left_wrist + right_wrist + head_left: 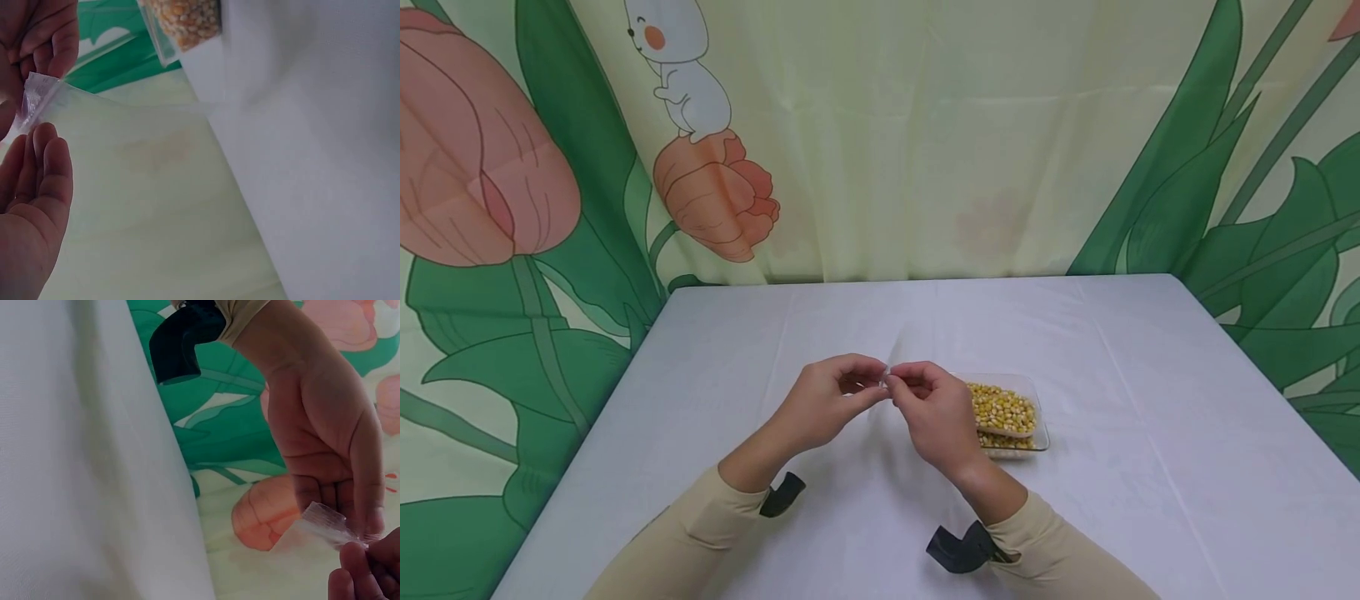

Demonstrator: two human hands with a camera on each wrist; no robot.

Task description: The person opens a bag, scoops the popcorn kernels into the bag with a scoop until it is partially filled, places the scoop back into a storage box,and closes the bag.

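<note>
A small clear plastic bag (42, 100) hangs between my two hands, its top edge showing as a ribbed strip in the left wrist view. My left hand (823, 404) pinches one side of that edge between thumb and fingertips. From the other side, my right hand (936, 412) pinches it with thumb and forefinger, and the fingertips of both hands nearly meet. Thin and see-through, the bag's body drops below the fingers. Just right of my right hand, a clear container (1042, 437) holds yellow corn kernels (1003, 408), partly hidden behind that hand.
A white cloth covers the table (1120, 500). Behind it hangs a curtain (910, 150) printed with flowers, leaves and a white animal. Black wrist mounts (958, 550) sit at both sleeve cuffs, low over the table.
</note>
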